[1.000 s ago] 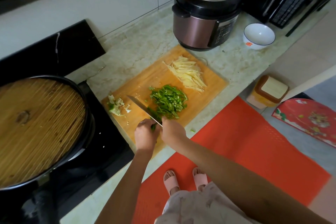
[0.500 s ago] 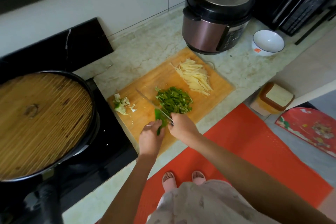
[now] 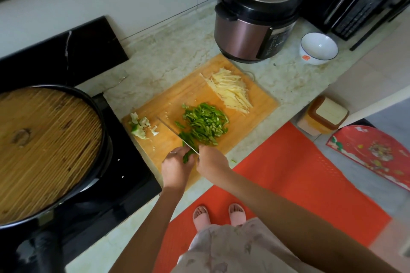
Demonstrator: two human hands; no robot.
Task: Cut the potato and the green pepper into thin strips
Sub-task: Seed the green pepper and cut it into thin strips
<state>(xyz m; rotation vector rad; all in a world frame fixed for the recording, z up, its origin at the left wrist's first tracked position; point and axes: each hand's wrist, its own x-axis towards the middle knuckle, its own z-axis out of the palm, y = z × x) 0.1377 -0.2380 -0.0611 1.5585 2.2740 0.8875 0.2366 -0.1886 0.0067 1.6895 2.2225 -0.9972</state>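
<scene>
- The cutting board sits on the tabletop.
- The left hand is at the board's near edge, fingers curled over the uncut green pepper piece, pinning it down.
- The right hand is just beside it. It looks wrapped round the knife handle, which is hidden. The blade lies across that piece.
- Green pepper strips are piled mid-board.
- Potato strips are heaped at the far right corner.
- Pepper scraps sit at the left corner.

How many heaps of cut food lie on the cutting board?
3: potato strips at the far right corner, green pepper strips in the middle, pale scraps at the left end. None seems hidden.
</scene>
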